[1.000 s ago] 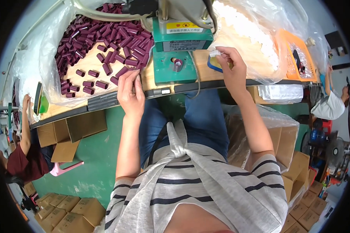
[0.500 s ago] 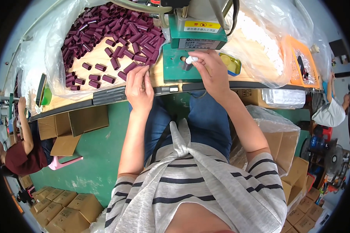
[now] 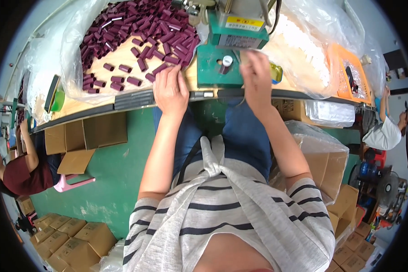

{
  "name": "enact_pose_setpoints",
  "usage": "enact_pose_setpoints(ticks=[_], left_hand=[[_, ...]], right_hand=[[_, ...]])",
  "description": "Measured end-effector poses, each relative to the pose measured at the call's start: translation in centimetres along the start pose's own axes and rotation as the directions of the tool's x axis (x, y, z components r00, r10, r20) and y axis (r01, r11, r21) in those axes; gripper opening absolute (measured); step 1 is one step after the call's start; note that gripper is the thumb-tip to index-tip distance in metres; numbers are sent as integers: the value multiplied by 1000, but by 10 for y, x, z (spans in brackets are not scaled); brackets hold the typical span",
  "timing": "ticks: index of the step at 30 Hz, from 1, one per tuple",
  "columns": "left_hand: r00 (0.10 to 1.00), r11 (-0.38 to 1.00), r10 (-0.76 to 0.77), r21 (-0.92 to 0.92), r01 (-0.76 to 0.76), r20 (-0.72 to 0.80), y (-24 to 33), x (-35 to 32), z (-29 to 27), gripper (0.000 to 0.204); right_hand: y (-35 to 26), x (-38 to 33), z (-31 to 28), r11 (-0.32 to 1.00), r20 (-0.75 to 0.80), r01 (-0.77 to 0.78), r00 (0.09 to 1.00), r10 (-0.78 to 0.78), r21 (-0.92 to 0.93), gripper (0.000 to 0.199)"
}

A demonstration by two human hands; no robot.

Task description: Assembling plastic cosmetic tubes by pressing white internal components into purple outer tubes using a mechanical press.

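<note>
On the green press base (image 3: 208, 75), a small white plug (image 3: 227, 60) stands upright in a dark round holder (image 3: 224, 69). My right hand (image 3: 257, 81) is just right of the holder, apart from the plug; motion smears its fingers. Over the front table edge lies my left hand (image 3: 171, 90), its fingers stretched toward the nearest purple tubes (image 3: 159, 69). I see nothing held in it, though its fingertips are partly hidden. Above the base hangs the green press head (image 3: 240, 41).
Behind my left hand spreads a heap of purple tubes (image 3: 136, 27) on plastic sheeting. White pieces (image 3: 303, 50) lie to the right, by an orange basket (image 3: 344, 86). A yellow-green tin (image 3: 275, 73) sits beside the base. At far left is another person (image 3: 29, 172).
My right hand has let go of the white plug and moved right, leaving it in the holder. My left hand has shifted slightly right and forward. The whole view has shifted a little.
</note>
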State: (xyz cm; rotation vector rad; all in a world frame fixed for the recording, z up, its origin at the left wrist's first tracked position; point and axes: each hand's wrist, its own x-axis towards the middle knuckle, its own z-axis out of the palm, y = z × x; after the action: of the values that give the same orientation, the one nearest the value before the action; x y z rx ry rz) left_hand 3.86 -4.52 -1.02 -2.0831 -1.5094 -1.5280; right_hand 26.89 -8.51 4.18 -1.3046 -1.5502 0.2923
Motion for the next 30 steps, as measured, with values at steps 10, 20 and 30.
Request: enact_pose_setpoints(ticks=[10,20,30], left_hand=[[1000,997,24,77,-25,9,2,1,0,18],[1000,997,12,79,-14,23,5,1,0,18],[1000,995,19,93,-21,25,2,0,0,16]], right_hand=[[8,-40,-48,995,-203,-98,975,95,-7,27],[22,-63,-49,978,-187,-190,961,203,87,25],[0,-30,-15,991,-91,-75,992,85,115,27]])
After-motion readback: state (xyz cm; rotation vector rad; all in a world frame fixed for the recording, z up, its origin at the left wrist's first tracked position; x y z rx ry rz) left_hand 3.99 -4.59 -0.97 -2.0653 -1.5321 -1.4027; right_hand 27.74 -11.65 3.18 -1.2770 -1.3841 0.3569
